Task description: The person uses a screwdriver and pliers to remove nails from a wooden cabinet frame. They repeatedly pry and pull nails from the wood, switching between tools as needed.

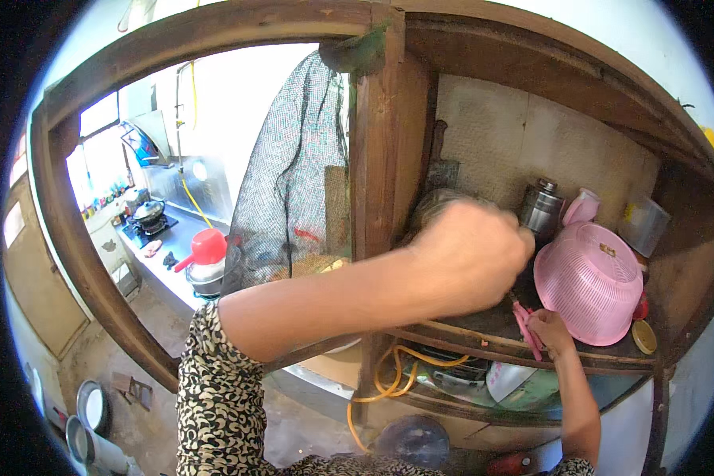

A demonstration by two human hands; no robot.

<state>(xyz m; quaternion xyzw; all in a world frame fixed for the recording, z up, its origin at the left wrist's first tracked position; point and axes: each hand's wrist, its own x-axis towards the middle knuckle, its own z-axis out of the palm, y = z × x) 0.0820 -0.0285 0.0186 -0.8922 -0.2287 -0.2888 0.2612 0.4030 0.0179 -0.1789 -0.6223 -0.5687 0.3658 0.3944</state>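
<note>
Head view: right hand grips pink tool by pink basket

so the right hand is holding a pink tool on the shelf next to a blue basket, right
Not quite: the basket is pink, not blue. The head view shows it tipped on its side on the wooden shelf. The rest holds: the right hand grips a pink tool on the shelf, next to that basket.

A wooden shelf carries a pink colander and steel flask.
</note>
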